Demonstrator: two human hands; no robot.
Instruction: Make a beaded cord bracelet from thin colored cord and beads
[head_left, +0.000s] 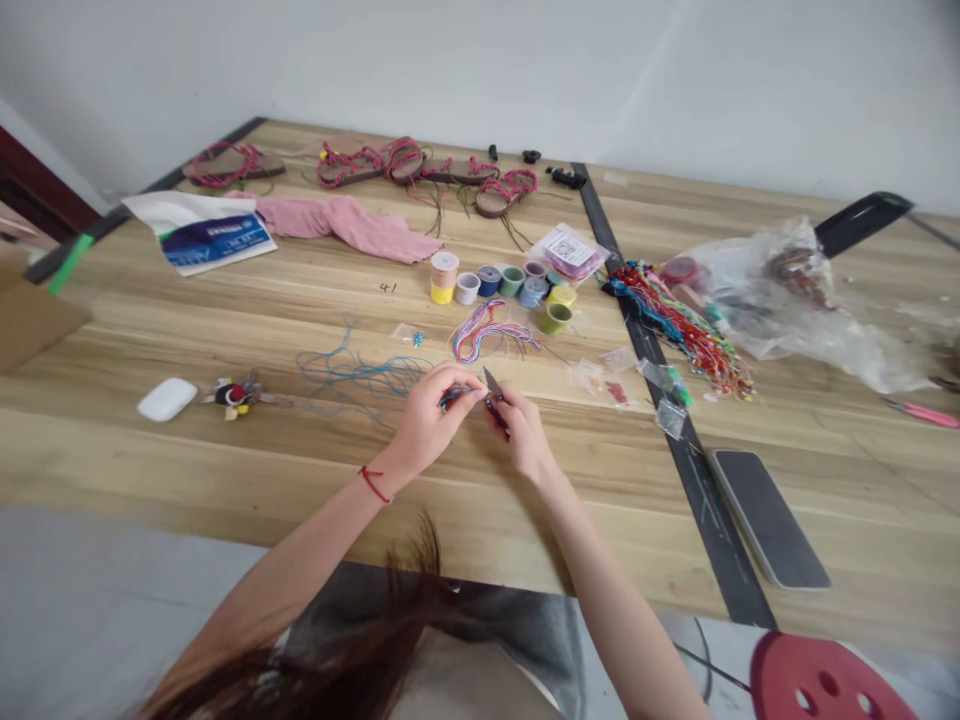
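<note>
My left hand (pixel 439 408), with a red cord bracelet on its wrist, pinches a blue thread between thumb and fingers. From it a loose tangle of blue thread (pixel 360 372) spreads over the table to the left. My right hand (pixel 523 428) is closed on small dark scissors (pixel 492 386), their point up close to the left fingertips. Whether the blades touch the thread is too small to tell. Just beyond the hands lie a looped bundle of pink, white and purple cords (pixel 491 330) and a small bag of blue beads (pixel 411 336).
Several thread spools (pixel 511 281) stand past the cords. Right of them, a heap of coloured strings (pixel 690 325) lies across the black strip, near a clear plastic bag (pixel 802 310). A phone (pixel 766 518) rests front right; a white case (pixel 167 399) lies left. Sandals (pixel 405 165) line the back.
</note>
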